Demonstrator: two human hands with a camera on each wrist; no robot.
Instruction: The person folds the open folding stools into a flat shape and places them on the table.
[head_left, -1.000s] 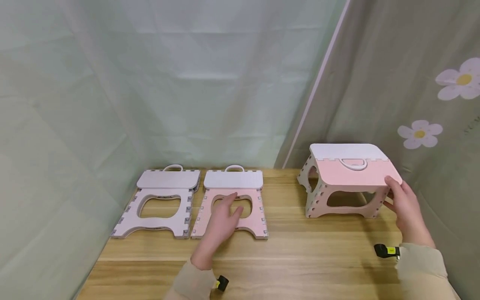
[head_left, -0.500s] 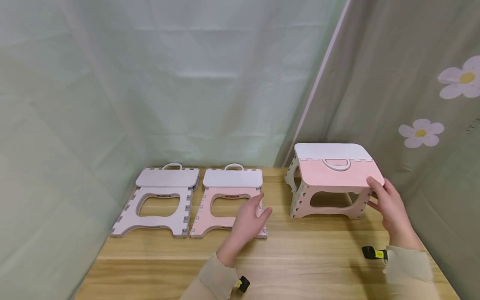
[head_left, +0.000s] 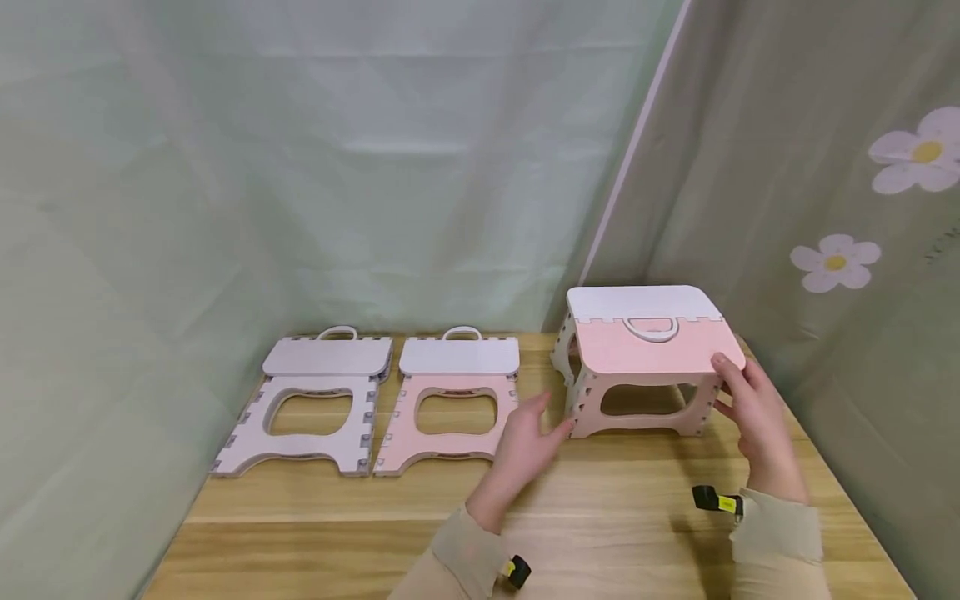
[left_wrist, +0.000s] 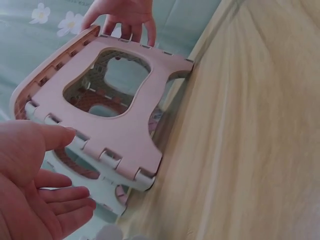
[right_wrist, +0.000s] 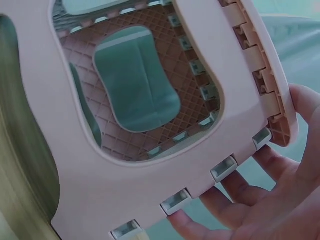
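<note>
An unfolded pink and white folding step stool [head_left: 660, 350] stands upright at the right of the table, its small white carry handle [head_left: 651, 335] flat on top. My right hand [head_left: 756, 417] grips the stool's right front corner, thumb on the top edge and fingers against the side, as the right wrist view also shows. At the stool's left side is my left hand [head_left: 527, 450], thumb and fingers spread and relaxed. In the left wrist view this hand [left_wrist: 40, 180] has its thumb right at the hinged leg edge and its fingers beside the side panel.
Two folded step stools lie flat at the left: a white one [head_left: 300, 417] and, next to it, a pink and white one [head_left: 457, 358]. Pale green curtains [head_left: 420, 167] enclose the wooden table [head_left: 337, 542] behind and at both sides.
The unfolded stool has slid leftward with my right hand on it. My left hand has moved right, from over the folded pink stool to the unfolded stool's left side.
</note>
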